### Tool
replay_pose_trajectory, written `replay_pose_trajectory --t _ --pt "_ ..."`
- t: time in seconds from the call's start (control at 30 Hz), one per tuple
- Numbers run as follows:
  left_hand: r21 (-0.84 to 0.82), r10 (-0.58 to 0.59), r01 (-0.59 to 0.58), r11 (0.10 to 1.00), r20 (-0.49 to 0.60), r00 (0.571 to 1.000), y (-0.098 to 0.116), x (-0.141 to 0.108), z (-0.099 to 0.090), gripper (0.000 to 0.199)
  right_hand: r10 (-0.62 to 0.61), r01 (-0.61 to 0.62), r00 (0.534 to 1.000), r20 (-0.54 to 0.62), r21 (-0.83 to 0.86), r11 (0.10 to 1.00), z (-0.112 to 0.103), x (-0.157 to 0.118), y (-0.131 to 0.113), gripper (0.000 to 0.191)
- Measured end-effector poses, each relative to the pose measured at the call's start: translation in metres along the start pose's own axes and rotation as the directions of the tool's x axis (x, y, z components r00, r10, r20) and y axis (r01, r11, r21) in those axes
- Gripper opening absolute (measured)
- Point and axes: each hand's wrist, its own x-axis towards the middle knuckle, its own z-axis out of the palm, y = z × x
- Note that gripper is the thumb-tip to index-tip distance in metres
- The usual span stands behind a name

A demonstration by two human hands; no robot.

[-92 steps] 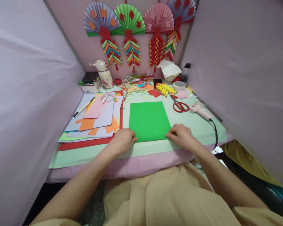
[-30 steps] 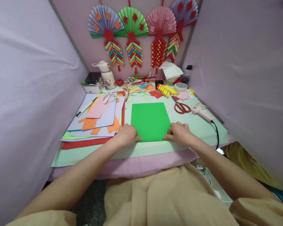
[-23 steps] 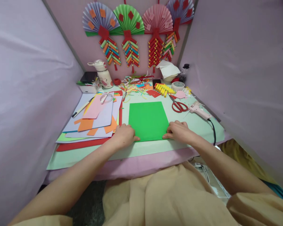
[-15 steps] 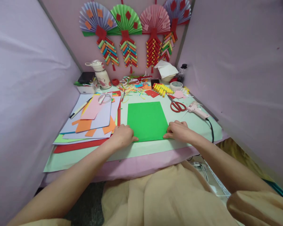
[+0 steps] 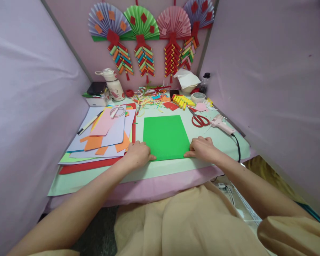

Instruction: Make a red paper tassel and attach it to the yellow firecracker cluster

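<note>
A sheet of bright green paper (image 5: 165,137) lies flat on the table before me. At its near left corner, my left hand (image 5: 138,153) is closed with the thumb along the near edge. My right hand (image 5: 201,147) grips the near right corner in the same way, fingers curled and thumb on the edge. The fingertips under or behind the paper are partly hidden. Left of the sheet is a stack of coloured paper (image 5: 101,131), with orange scraps (image 5: 94,143) and a pen-like cutter (image 5: 90,123) on top.
Red-handled scissors (image 5: 200,121) and a glue gun (image 5: 222,125) with a black cord lie at right. Behind are paper scraps (image 5: 152,97), yellow paper rolls (image 5: 183,101), a tape roll (image 5: 198,97) and a bottle (image 5: 114,87). Paper fans (image 5: 141,23) hang on the back wall.
Both hands keep their places at the sheet's near corners. The whole view has shifted very slightly; the green paper has not visibly moved on the table.
</note>
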Motion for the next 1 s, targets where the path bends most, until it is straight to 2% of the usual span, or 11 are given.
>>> replay_pose_trajectory --t 0.2,0.37,0.6,1.0 --pt "0.021 0.005 -0.004 1.0 -0.032 0.999 -0.003 -0.001 0.003 0.049 0.008 -0.008 1.0 -0.026 -0.013 1.0 0.002 -0.002 0.002 0.045" --pt "0.019 0.007 -0.005 1.0 -0.061 0.998 -0.004 -0.002 0.007 0.051 0.005 -0.004 1.0 -0.004 0.027 1.0 0.001 -0.003 0.005 0.036" --pt "-0.026 -0.028 0.026 0.999 -0.072 0.997 0.003 0.005 0.004 0.057 0.083 -0.084 0.995 0.048 0.021 0.996 -0.008 0.004 0.015 0.034" --pt "-0.028 0.033 -0.033 0.999 -0.004 0.999 -0.005 0.008 0.0 0.043 0.094 -0.095 0.995 0.034 0.052 0.994 -0.002 0.005 0.019 0.035"
